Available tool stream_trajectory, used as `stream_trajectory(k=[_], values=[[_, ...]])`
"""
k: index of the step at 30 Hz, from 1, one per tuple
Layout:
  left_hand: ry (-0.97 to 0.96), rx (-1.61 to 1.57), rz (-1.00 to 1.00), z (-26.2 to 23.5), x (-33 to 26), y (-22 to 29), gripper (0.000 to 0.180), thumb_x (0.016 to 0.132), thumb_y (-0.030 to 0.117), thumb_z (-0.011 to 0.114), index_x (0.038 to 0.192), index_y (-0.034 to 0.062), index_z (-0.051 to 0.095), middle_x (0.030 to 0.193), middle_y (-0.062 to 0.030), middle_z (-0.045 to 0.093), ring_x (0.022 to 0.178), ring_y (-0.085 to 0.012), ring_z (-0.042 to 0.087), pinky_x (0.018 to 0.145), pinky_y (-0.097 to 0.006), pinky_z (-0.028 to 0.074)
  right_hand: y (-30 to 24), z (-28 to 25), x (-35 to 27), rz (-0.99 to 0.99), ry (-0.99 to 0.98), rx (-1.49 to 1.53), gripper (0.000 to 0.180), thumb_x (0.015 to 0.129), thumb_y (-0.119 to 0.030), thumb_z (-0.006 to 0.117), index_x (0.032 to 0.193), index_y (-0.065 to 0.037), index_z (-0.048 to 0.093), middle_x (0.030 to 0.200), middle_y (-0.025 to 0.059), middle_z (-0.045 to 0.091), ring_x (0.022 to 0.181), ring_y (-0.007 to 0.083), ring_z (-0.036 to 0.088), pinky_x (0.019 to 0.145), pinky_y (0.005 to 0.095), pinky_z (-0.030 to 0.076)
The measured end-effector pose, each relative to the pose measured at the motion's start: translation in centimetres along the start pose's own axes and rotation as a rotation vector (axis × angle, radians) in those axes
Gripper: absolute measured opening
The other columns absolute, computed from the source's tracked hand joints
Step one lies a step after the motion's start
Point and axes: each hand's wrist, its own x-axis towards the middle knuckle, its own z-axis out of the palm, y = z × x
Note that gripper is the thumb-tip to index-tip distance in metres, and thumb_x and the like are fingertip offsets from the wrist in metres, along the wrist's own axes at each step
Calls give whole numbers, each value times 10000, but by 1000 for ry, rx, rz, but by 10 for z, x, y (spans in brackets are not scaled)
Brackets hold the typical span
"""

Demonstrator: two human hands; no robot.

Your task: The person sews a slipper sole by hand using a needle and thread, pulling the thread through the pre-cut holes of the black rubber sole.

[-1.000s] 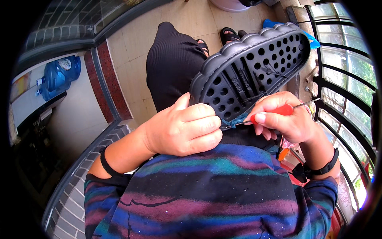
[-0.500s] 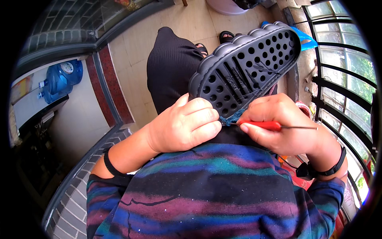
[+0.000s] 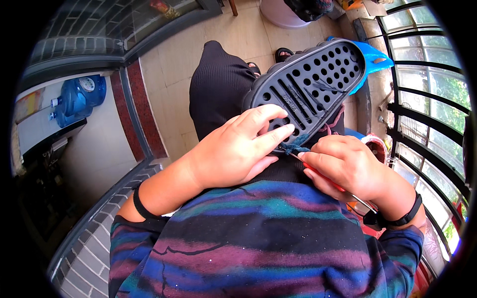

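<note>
1. Black sole [image 3: 314, 88]: reference item; underside faces the viewer, slanted, far end toward the right. It lies in front of the person, above the lap. Round holes and slots observed.
2. Left hand [image 3: 236, 146]: at the sole's near end, fingers extended over its underside. Whether it clasps the rim cannot be told.
3. Right hand [image 3: 352, 164]: just right of the sole's near end, fingers closed firmly around a red-handled hook [image 3: 339, 187].
4. Hook: thin metal shank points toward the sole's near edge, meeting blue yarn [image 3: 295, 148]. Exact engagement of the tip is too small to tell.
5. Blue yarn: bunched along the sole's near edge, between the hands.
6. Blue plastic bag [image 3: 371, 58]: beside the sole's far end.
7. Blue water jug [image 3: 82, 102]: well left of the sole.
</note>
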Motion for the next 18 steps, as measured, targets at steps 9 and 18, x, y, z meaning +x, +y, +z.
stream_trajectory(k=[9, 18], values=[[130, -6, 164, 4, 1, -2, 364, 678, 21, 871, 1006, 20, 713, 1074, -107, 618, 824, -233, 595, 742, -355, 517, 0, -3, -12, -92, 19, -121, 280, 753, -38, 794, 1006, 48, 709, 824, 111, 639, 698, 252, 651, 581, 376, 535], [231, 6, 190, 4, 5, 1, 371, 654, 12, 886, 976, 20, 703, 1009, -100, 605, 843, -268, 610, 753, -379, 517, -4, 4, -15, -203, 75, -446, 241, 799, -139, 751, 966, 26, 697, 804, 58, 590, 735, 203, 625, 544, 309, 486]])
